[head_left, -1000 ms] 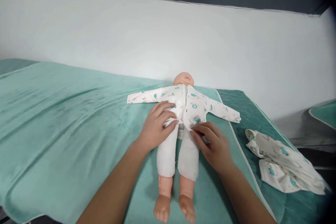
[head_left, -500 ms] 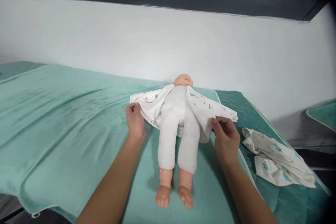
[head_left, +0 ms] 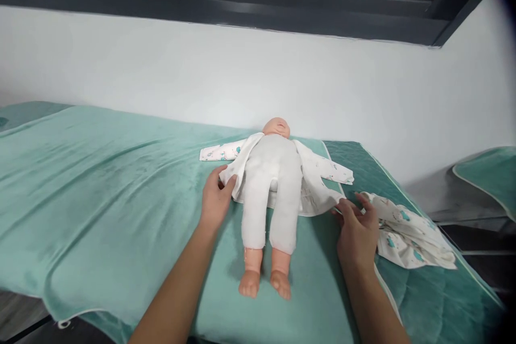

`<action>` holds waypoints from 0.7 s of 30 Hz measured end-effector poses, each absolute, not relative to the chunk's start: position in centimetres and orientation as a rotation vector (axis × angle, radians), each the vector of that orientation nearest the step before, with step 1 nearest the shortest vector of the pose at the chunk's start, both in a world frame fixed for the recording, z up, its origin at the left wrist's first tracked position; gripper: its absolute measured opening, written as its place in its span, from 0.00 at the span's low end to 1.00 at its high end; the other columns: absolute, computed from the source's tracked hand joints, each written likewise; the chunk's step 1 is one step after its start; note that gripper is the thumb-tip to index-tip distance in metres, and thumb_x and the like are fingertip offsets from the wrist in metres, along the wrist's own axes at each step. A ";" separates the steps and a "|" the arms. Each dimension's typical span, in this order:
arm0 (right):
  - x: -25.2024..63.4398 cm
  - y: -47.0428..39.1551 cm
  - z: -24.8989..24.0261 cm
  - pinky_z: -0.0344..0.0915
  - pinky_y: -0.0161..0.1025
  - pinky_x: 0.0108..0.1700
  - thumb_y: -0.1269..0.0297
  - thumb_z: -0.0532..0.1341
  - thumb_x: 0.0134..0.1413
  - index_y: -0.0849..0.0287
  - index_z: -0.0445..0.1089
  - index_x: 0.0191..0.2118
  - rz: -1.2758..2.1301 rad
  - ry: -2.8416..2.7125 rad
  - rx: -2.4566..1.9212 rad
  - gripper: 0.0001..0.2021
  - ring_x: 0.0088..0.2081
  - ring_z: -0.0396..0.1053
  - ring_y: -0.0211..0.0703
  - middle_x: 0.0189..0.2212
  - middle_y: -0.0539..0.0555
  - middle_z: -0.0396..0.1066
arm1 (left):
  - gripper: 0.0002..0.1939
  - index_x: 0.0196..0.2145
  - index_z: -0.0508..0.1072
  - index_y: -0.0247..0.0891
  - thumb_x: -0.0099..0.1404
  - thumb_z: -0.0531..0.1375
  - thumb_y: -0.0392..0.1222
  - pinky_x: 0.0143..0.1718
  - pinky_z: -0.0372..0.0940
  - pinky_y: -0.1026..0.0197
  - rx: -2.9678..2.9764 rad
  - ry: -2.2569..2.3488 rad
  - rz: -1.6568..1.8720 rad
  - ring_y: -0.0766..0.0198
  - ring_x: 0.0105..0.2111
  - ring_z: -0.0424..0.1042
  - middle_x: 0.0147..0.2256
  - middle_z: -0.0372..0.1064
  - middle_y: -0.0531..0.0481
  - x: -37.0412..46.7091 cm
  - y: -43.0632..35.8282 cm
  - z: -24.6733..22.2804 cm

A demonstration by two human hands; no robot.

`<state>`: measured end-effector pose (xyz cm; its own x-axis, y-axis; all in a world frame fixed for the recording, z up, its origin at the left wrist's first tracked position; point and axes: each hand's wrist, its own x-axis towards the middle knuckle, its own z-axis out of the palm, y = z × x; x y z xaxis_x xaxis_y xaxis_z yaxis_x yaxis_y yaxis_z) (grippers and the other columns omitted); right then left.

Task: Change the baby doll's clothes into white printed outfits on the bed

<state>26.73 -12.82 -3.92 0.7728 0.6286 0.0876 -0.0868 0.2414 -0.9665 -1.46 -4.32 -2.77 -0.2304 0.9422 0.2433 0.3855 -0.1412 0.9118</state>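
A baby doll (head_left: 274, 164) with a white cloth body lies on its back, head toward the wall and bare feet toward me. It wears a white printed baby shirt (head_left: 316, 185), spread open at the front, its sleeves stretched out to both sides. My left hand (head_left: 217, 196) has thumb and fingers closed on the edge of the left front flap, beside the doll's hip. At the right, my right hand (head_left: 357, 226) pinches the lower corner of the other flap and pulls it out from the body.
A crumpled white printed garment (head_left: 415, 234) lies just right of my right hand on a darker green quilted pad (head_left: 435, 290). Light green cloth (head_left: 121, 199) covers the bed. Behind stands a white wall (head_left: 242, 75) below a dark window frame (head_left: 282, 13).
My left hand has moved inward, bringing its flap closer to the doll's body. My right hand has drawn the other flap's corner lower and outward. The view has tilted up slightly.
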 end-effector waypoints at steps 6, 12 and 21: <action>25.8 -12.6 -3.9 0.64 0.43 0.39 0.47 0.66 0.48 0.57 0.66 0.59 0.352 -1.052 -1.782 0.34 0.34 0.67 0.46 0.35 0.53 0.72 | 0.22 0.48 0.73 0.39 0.57 0.66 0.49 0.62 0.53 0.42 1.869 1.794 1.445 0.42 0.63 0.53 0.60 0.52 0.38 -1.5 -4.5 -4.0; 25.7 -12.7 -3.8 0.62 0.41 0.36 0.47 0.60 0.54 0.59 0.74 0.49 0.343 -1.127 -1.879 0.24 0.31 0.68 0.46 0.31 0.54 0.74 | 0.07 0.36 0.72 0.39 0.65 0.57 0.44 0.54 0.59 0.47 2.031 1.801 1.350 0.48 0.51 0.65 0.45 0.69 0.41 -1.6 -4.4 -3.8; 25.7 -13.2 -3.7 0.61 0.38 0.33 0.51 0.63 0.51 0.58 0.74 0.47 0.345 -0.974 -1.770 0.21 0.28 0.65 0.42 0.28 0.50 0.71 | 0.07 0.35 0.70 0.41 0.66 0.55 0.44 0.34 0.58 0.60 1.756 1.774 1.346 0.59 0.33 0.69 0.32 0.71 0.50 -1.6 -5.6 -3.2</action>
